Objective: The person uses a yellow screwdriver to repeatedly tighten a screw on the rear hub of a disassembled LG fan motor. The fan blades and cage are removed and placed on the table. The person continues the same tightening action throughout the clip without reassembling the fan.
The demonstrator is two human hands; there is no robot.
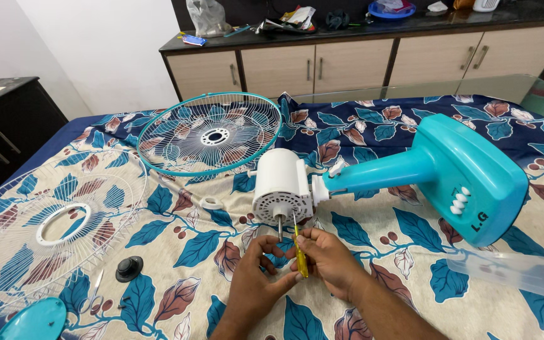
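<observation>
Now | right hand [332, 258] grip pinches yellow screwdriver [300, 252] at motor housing [281, 186]; left hand [254, 277] grip curled, empty | grille [209, 133] behind

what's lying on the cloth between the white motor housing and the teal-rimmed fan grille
In the head view, a small white ring lies between the white motor housing and the teal-rimmed grille.

Bright, even indoor light, soft shadows, sharp focus (slight wide-angle bowing at the edges).

A yellow-handled screwdriver [300, 252] points up at the lying white fan motor [281, 186], apparently touching it.
</observation>
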